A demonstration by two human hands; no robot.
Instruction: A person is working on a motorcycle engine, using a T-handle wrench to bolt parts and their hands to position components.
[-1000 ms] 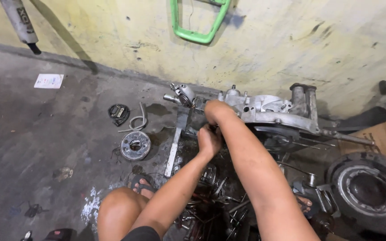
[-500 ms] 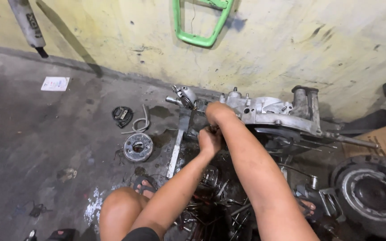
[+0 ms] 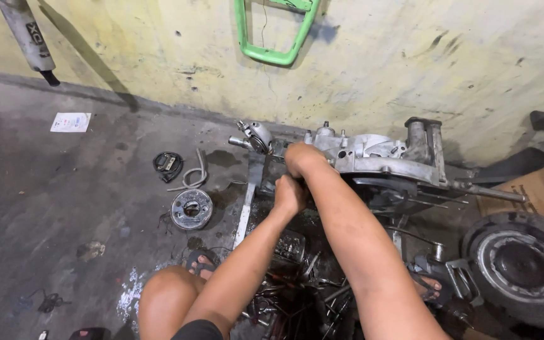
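- Squatting low, knee (image 3: 165, 296) and sandalled foot (image 3: 201, 264) nearest, over a heap of loose tools (image 3: 297, 296) on the oily floor (image 3: 64, 208).
- Gripping with the left hand (image 3: 289, 195), fingers curled tight into a fist around something hidden, at the near edge of the engine case (image 3: 379, 160).
- Pressing the right hand (image 3: 303, 157) on top of the case, fingers folded down; what they hold cannot be told.
- Barely shifted since a second ago: both hands at the same spot, so the effort goes on there.
- Lying left, apart: round metal disc (image 3: 191, 209), bent hose (image 3: 193, 176).
- Resting far right, a wheel (image 3: 524, 264); hanging on the wall (image 3: 410, 63), a green frame (image 3: 275, 31).
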